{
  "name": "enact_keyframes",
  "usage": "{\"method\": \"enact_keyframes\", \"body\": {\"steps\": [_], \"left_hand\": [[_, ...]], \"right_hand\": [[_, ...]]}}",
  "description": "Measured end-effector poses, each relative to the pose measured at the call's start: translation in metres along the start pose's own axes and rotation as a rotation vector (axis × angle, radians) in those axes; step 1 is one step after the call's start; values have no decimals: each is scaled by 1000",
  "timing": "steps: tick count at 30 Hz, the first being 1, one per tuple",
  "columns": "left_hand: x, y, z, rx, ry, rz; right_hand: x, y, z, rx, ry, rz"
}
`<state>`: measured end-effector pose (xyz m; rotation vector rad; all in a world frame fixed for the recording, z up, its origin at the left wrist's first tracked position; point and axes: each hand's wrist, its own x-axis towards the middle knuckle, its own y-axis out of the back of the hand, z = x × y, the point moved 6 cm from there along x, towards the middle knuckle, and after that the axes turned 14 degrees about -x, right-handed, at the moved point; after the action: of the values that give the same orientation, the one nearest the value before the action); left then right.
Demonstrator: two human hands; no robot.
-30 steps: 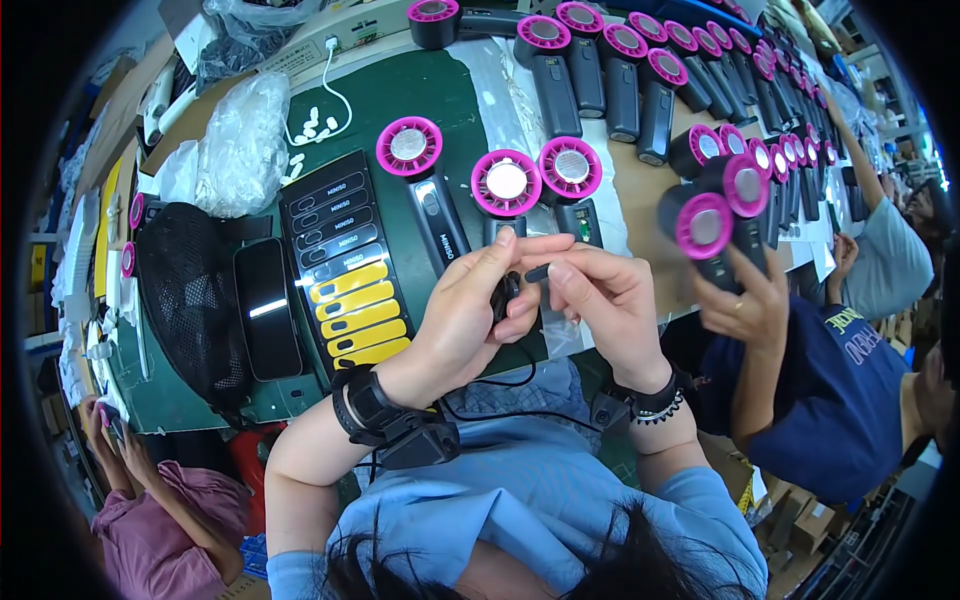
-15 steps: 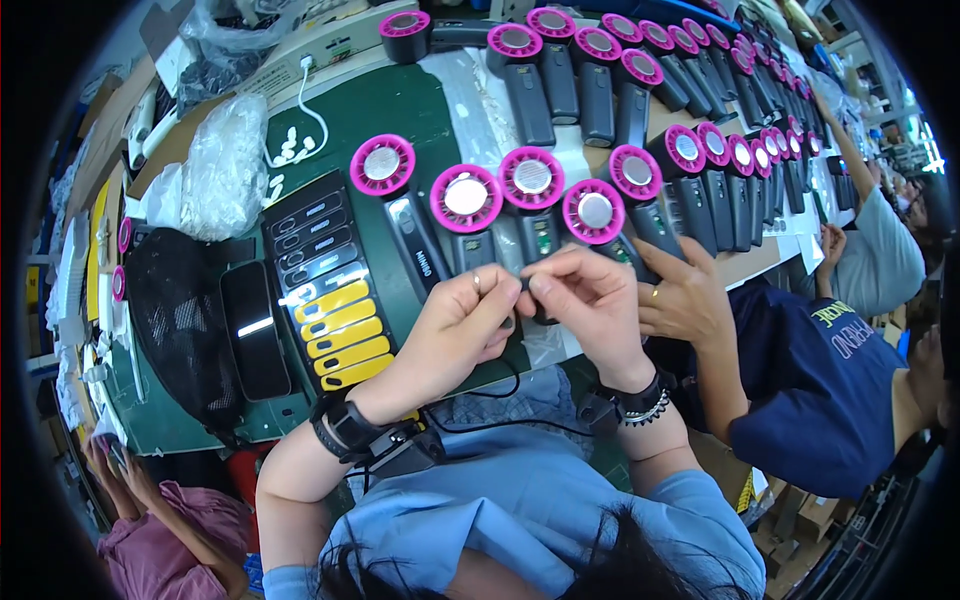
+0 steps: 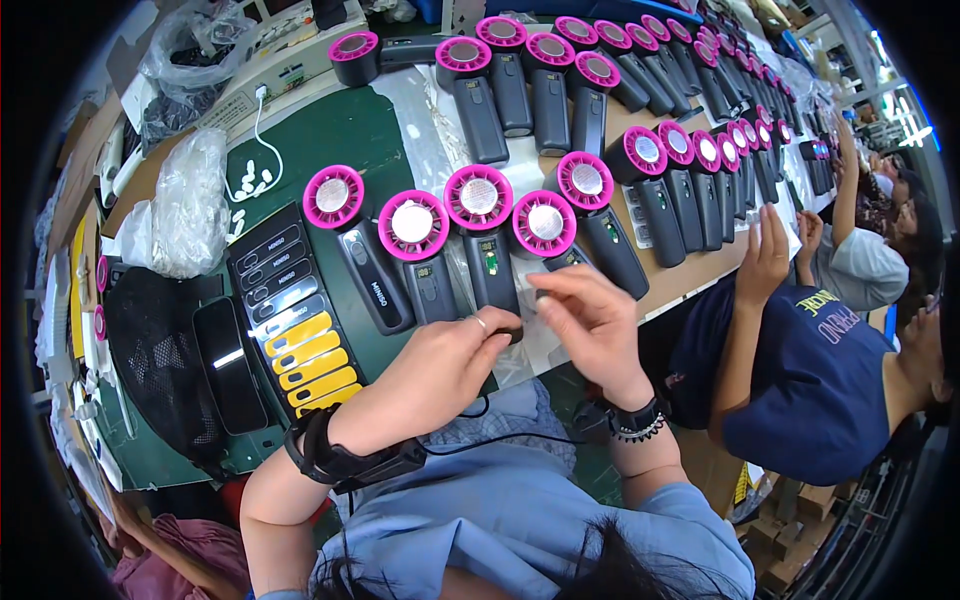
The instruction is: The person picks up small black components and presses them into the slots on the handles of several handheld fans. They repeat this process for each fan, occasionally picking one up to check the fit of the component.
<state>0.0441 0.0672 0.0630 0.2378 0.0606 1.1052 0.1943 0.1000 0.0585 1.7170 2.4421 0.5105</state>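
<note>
My left hand (image 3: 450,362) is closed, thumb and forefinger pinching a small dark oval piece (image 3: 512,334). That piece lies at the lower end of a dark grey handheld fan (image 3: 490,270), whose handle has a small opening with green circuit board. My right hand (image 3: 592,325) is raised just to the right, fingers apart; something tiny and pale may be at its fingertips. Beside this fan lie one with a blank grey handle (image 3: 425,285), one with a glossy black front panel (image 3: 375,282) and one with green board exposed (image 3: 612,240). All have magenta rings and silver discs.
Rows of similar fans (image 3: 550,100) run to the far right. Left are a sheet of black and yellow panels (image 3: 312,362), a phone (image 3: 230,365), a black mesh bag (image 3: 155,350) and plastic bags (image 3: 190,200). A co-worker's hand (image 3: 765,250) is at right.
My hands, earlier together at a small dark piece, have parted; the right is now open. My left hand has lowered slightly. The co-worker's hand beside me has moved away rightward. The view has shifted.
</note>
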Motion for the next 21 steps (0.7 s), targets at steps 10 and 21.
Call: {"method": "enact_keyframes", "body": {"steps": [10,21], "left_hand": [[14,0,13,656,134,-173],[1,16,9,617,140,-118]], "right_hand": [[37,7,-9,-240,105,-35],[46,8,-12,-281,33,-77]]}}
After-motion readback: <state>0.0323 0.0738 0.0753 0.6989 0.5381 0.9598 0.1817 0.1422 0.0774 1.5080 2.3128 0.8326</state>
